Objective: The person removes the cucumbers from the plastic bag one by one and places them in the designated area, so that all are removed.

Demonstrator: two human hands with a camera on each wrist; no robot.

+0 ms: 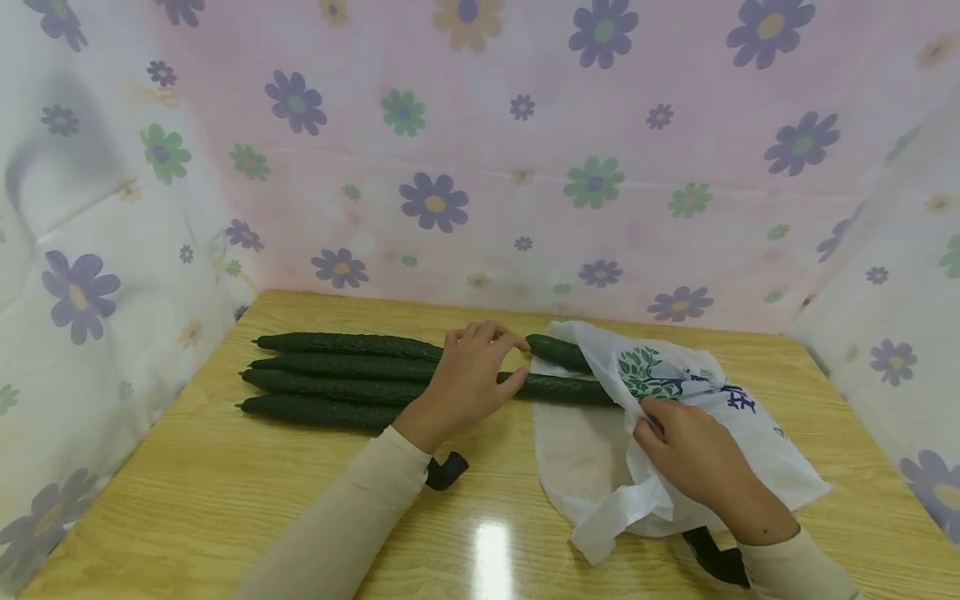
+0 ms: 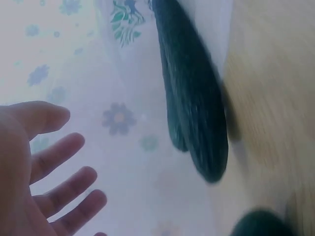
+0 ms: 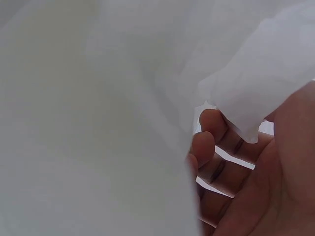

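My left hand (image 1: 468, 375) is over the right ends of a row of several dark green cucumbers (image 1: 337, 387), its fingers spread and loosely bent. In the left wrist view that hand (image 2: 54, 167) holds nothing, apart from two cucumbers (image 2: 194, 98) whose ends stick out of the bag. My right hand (image 1: 693, 454) grips the mouth edge of a white plastic bag (image 1: 705, 417) printed with a green tree and dark lettering. Thin bag film (image 3: 241, 93) lies between thumb and fingers in the right wrist view. Inside the bag, the far ends of those two cucumbers are hidden.
All of this lies on a wooden table (image 1: 187, 500). A flowered cloth (image 1: 487, 142) hangs behind it and at both sides. Dark straps (image 1: 446, 471) show at the wrists. One bag handle (image 1: 615, 521) droops toward the front.
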